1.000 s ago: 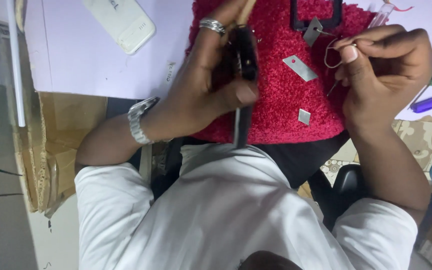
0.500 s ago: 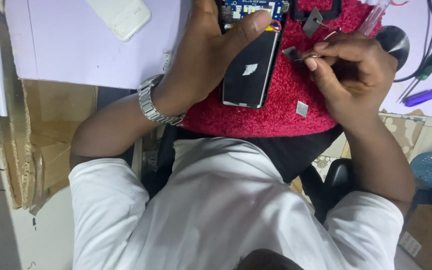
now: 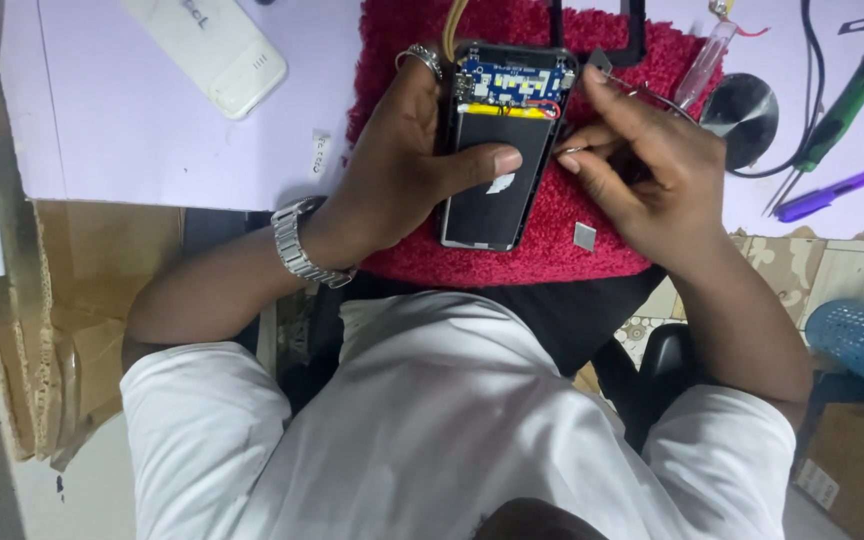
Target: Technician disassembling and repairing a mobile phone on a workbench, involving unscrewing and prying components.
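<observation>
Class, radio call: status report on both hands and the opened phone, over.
Left hand grips opened phone on red mat, thumb across battery. Right hand pinches tweezers beside phone's edge. Small metal plate lies loose nearby.

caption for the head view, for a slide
Left hand steadies an opened phone on a red mat while the right hand pinches tweezers beside it.
</observation>
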